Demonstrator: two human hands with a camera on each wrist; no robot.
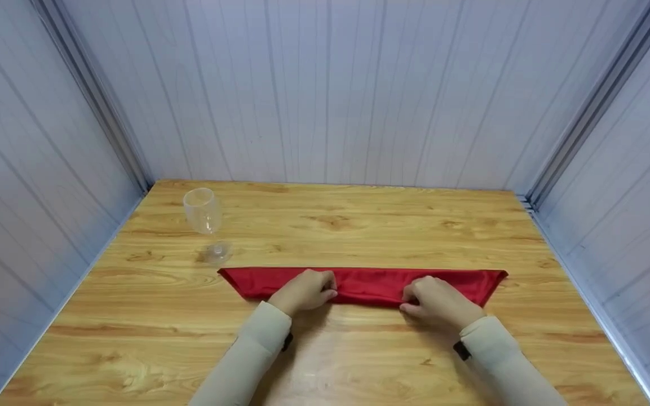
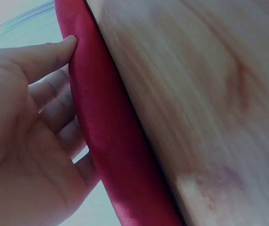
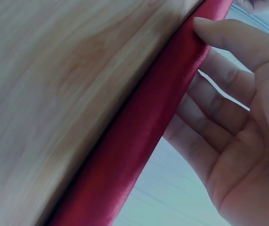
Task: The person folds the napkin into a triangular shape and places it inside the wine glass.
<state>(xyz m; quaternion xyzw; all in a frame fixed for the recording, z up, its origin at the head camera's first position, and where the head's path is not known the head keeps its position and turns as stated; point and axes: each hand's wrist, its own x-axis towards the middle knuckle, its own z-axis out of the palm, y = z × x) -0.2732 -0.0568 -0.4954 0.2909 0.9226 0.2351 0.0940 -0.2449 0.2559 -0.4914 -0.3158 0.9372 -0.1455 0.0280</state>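
A shiny red cloth napkin [image 1: 367,282], folded into a long narrow strip with slanted ends, lies across the table. My left hand [image 1: 304,290] pinches its near edge left of the middle. Farther right along that same edge, my right hand [image 1: 438,300] pinches the napkin too. In the left wrist view, the thumb of the left hand [image 2: 26,127] presses on the red fabric [image 2: 108,113], the other fingers behind it. The right wrist view has the right hand [image 3: 247,113] gripping the fabric [image 3: 139,113] likewise, its fingers partly hidden behind the cloth.
A clear wine glass [image 1: 203,211] stands upright beyond the napkin's left end. The wood-grain table [image 1: 150,349] is bounded by pale panelled walls [image 1: 325,90] at the back, left and right.
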